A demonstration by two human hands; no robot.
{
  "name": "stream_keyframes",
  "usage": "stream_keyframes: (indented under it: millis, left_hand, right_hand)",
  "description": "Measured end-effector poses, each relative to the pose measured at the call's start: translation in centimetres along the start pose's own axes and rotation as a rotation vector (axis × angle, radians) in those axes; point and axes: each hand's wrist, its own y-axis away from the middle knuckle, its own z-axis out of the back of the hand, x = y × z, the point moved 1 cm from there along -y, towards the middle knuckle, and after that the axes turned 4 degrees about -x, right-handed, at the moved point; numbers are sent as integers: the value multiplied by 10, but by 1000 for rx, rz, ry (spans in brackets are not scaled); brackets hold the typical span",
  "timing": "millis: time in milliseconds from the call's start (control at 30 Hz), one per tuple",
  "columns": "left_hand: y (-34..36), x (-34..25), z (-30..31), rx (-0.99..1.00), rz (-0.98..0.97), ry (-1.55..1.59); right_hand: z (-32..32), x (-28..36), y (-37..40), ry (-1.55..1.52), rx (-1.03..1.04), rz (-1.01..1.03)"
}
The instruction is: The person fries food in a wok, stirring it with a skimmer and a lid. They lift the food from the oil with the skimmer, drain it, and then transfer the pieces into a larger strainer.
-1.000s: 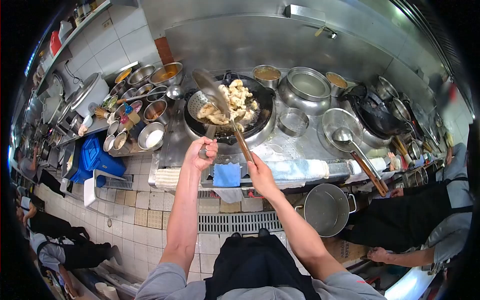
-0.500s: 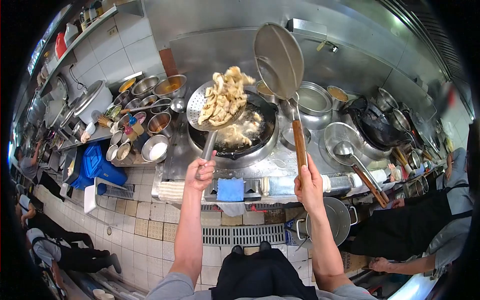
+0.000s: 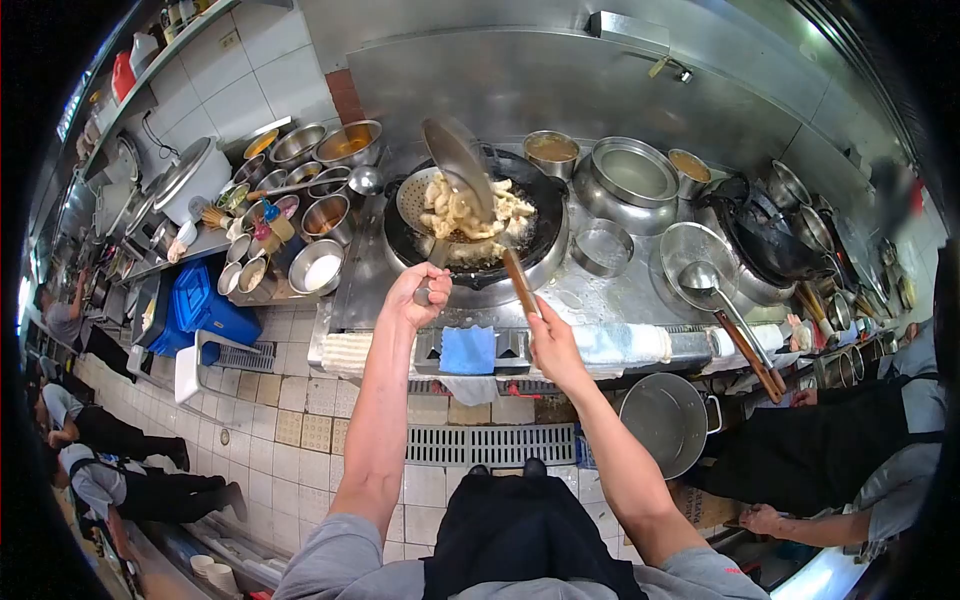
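My left hand [image 3: 419, 296] is closed round the short metal handle of a perforated skimmer [image 3: 412, 203], held low over the black wok [image 3: 543, 222]. Pale fried pieces [image 3: 470, 215] lie in the skimmer's bowl, and several more show at its right side in the wok. In my right hand [image 3: 552, 340] is the wooden handle of a fine mesh strainer [image 3: 458, 160]. The strainer's round head tilts steeply over the pieces, blurred by motion and covering part of them. Below the wok, a blue cloth [image 3: 468, 350] hangs at the stove's front edge.
Metal bowls [image 3: 345, 143] with sauces stand left of the wok. A small round sieve [image 3: 602, 248], a lidded pot [image 3: 634, 172] and a mesh strainer with a ladle [image 3: 698, 277] are to the right. A large pot [image 3: 664, 425] sits below; a co-worker [image 3: 830, 440] stands at right.
The raised mesh strainer has come down and left over the fried pieces, with my right hand moving left. The skimmer has lowered and shifted right toward the wok's middle.
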Motion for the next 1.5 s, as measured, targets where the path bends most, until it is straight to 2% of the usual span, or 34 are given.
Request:
stream_keyframes:
  millis: [67,167,200,300,333,367,433,467,500,567,600,633,700,767,833,900,967,1100,1167,1233,1300,1333,1433,1500]
  left_hand:
    - [-5,2,5,-19,9,51]
    - [-1,5,10,-17,22,73]
    - [1,6,11,-14,-13,22]
    - [6,6,11,35,-20,-12]
    - [7,5,12,32,-3,59]
    - [8,3,12,31,9,133]
    - [11,5,14,30,14,133]
    - [12,5,13,14,2,78]
    - [13,4,10,1,-15,27]
    - [22,6,2,-8,-31,15]
    - [24,9,-3,-11,-36,-11]
    - [21,11,-3,-8,-29,-16]
    - [14,12,5,-47,-27,13]
    - [10,9,19,-40,-17,26]
    - [10,4,19,-22,-30,46]
    - [19,8,11,-68,-57,5]
    - [31,14,5,-68,-62,-18]
    - [32,11,16,-68,-111,-94]
    - [35,5,8,-87,-138,-110]
    - [36,7,4,-92,-120,-124]
    - [35,9,2,-89,-103,-90]
    - [35,10,4,-92,-97,-44]
    - [34,9,7,-110,-155,-152]
    - [41,10,2,-84,-134,-132]
  right_hand:
    - [-6,2,-18,-3,177,-69]
    - [25,76,-14,26,177,-154]
    - [25,80,-3,-13,117,-86]
    - [-30,-12,6,-2,162,-143]
    - [-35,-7,-2,-119,211,-175]
    - [-31,-3,-11,-120,211,-172]
    - [-5,45,-15,-102,227,-176]
    - [8,53,-13,-58,186,6]
    - [6,51,-8,-58,193,12]
    - [1,37,6,1,46,-35]
    - [-25,-17,-3,-12,16,58]
    - [-23,-13,-10,-10,8,55]
    - [-15,14,-32,-178,239,-288]
    - [11,45,-26,-125,226,-249]
    - [27,53,2,26,132,-28]
    - [2,19,18,-79,128,-28]
    - [-30,-5,-3,-168,260,-213]
    - [-16,32,-16,-114,312,-297]
    - [1,24,11,27,91,74]
    - [-8,11,13,28,80,15]
    - [-25,4,-10,-128,253,-172]
    - [-20,15,-16,-142,259,-212]
    - [16,38,6,-55,190,-124]
    - [12,27,12,-21,164,-157]
